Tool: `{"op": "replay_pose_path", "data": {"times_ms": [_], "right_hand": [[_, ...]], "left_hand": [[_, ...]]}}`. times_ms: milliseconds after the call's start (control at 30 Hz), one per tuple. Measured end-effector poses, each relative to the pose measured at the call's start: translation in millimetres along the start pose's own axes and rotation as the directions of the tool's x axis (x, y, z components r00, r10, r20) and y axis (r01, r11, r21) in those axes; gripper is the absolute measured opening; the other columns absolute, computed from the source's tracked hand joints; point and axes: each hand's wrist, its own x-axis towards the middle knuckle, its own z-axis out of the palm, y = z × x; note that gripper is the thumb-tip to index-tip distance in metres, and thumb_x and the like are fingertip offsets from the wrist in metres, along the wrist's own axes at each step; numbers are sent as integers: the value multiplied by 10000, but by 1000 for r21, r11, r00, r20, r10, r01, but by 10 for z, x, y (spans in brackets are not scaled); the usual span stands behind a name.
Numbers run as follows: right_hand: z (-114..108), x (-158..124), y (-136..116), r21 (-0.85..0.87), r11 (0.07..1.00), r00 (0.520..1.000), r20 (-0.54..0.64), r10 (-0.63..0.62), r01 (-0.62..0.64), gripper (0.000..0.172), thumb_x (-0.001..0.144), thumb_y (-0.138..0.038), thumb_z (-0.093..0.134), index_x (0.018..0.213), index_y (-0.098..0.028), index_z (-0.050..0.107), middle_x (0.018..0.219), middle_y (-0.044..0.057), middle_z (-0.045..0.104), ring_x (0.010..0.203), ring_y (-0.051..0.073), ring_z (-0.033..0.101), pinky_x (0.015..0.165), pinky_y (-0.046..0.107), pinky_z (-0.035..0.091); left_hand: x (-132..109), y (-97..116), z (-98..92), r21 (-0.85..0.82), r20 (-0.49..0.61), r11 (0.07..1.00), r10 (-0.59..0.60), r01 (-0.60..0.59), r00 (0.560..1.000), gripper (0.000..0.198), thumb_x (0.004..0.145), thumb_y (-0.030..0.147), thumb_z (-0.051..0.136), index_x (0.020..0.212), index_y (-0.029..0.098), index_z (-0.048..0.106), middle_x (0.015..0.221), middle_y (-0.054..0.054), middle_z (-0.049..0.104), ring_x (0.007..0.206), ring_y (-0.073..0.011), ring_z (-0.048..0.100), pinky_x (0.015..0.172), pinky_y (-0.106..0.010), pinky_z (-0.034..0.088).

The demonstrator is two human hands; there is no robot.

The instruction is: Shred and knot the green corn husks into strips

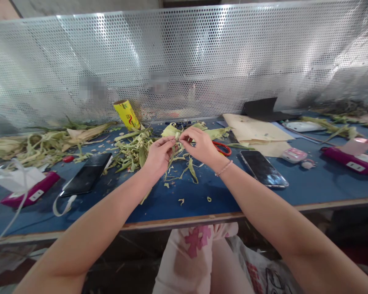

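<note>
- The left hand (158,154) and right hand (199,143) meet just above the blue worktop (216,206), the fingers of both pinching a small pale green plant piece (177,136) between them.
- The handling looks partway along: thin green plant strips (191,170) lie loose below the hands, and small curled pale scraps (181,201) lie near the front edge.
- Much plant matter seems left: a tangled heap of green stalks (134,152) sits just beside the left hand, with broad pale green leaves (170,130) behind the fingers. Whether the heap is sorted or waste, I cannot tell.
- Long dry yellowish leaves (46,141) spread at far left; a yellow cardboard tube (129,117) leans behind the heap.
- A red-orange loop (225,149), partly hidden by the right hand, and a black glass-faced smartphone (263,168) probably crowd that side most.
- A flat black device (87,173) lies left of the heap; a perforated metal screen (184,53) closes off the back.
</note>
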Motion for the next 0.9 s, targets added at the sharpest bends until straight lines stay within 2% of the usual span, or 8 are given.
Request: {"op": "replay_pose_path", "data": {"times_ms": [367,900], "right_hand": [[10,1,4,3,1000,1000,-22,5,-5,67,772,-143,472,743,-180,519,733,14,532,683,111,480,636,254,405],[7,16,-6,26,996,995,38,88,-89,62,750,-160,470,704,-195,492,719,6,526,657,114,469,640,280,410]], "left_hand": [[-28,34,28,-11,-20,1000,-24,24,1000,116,537,54,654,614,135,623,552,27,591,502,-45,526,575,-192,444],[-18,33,18,-18,2,999,-51,51,999,120,551,47,660,629,127,616,541,22,591,485,-44,532,549,-186,442]]}}
